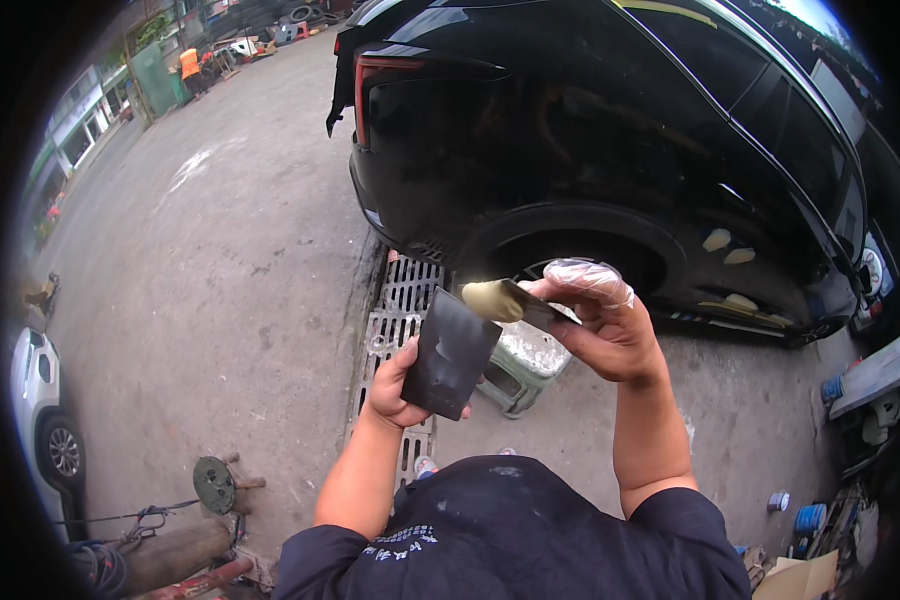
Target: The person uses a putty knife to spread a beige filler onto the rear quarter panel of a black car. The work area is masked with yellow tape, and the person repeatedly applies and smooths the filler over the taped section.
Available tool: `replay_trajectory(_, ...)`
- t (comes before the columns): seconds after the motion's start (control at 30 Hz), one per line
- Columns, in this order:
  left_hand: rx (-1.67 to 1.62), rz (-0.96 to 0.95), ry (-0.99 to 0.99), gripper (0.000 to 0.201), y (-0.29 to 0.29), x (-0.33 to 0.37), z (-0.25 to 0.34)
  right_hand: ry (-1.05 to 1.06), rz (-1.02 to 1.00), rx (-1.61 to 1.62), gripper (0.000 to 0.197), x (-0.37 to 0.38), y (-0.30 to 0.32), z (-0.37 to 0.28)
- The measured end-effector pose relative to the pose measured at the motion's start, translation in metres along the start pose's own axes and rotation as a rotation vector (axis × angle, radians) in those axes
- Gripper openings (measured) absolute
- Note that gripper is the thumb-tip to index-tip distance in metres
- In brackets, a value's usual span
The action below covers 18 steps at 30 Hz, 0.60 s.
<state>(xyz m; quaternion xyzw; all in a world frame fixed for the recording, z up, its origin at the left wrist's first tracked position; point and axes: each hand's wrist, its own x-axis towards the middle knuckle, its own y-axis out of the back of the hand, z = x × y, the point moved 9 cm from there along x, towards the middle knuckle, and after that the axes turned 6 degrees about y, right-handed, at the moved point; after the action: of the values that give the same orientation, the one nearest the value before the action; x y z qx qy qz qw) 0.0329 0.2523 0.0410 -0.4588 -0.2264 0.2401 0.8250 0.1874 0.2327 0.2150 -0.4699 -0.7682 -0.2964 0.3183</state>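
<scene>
Head view. Left hand (395, 392) grips a flat black plate (452, 355) by its lower left edge, thumb on the face, fingertips showing at the lower right corner. Face smeared with a dull greyish film. Right hand (608, 328) pinches a thin dark spreader (544, 309), fingers closed; clear plastic wrap (588, 275) over the uppermost fingers. Lump of yellowish paste (492, 300) sits on the spreader's far end, between the two hands, over the plate's upper right edge. Whether paste touches plate: cannot tell.

Beneath and between the hands, a greenish stool (517, 388), top crusted white. Slotted drain grate (407, 290) under and beyond the left hand. Beyond both hands, a black car (530, 120), rear wheel arch nearest; pale patches on its side, right of the right hand, paste or reflection unclear.

Step in hand, as judged: working the paste between spreader and plate. Next move seems to call for a level plate, a firm pinch, and the spreader's edge drawn low across the plate so the lump stays aboard.
</scene>
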Motion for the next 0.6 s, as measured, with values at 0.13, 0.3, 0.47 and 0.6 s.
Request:
replay_trajectory(0.13,-0.165,-0.138,0.042,0.069,0.003,-0.007,-0.014,-0.047,-0.195,0.104,0.066,0.001,-0.044,0.013)
replay_trajectory(0.3,-0.146,-0.12,0.024,0.069,-0.001,-0.009,-0.011,-0.394,-0.22,-0.072,0.057,-0.013,-0.03,0.057)
replay_trajectory(0.47,0.104,0.193,-0.304,0.06,-0.008,0.004,0.025,-0.334,0.064,-0.62,0.049,0.006,-0.007,0.046)
replay_trajectory(0.6,0.271,0.272,-0.512,0.054,-0.007,0.0,0.045,-0.276,-0.234,-0.77,0.048,-0.011,-0.079,0.061)
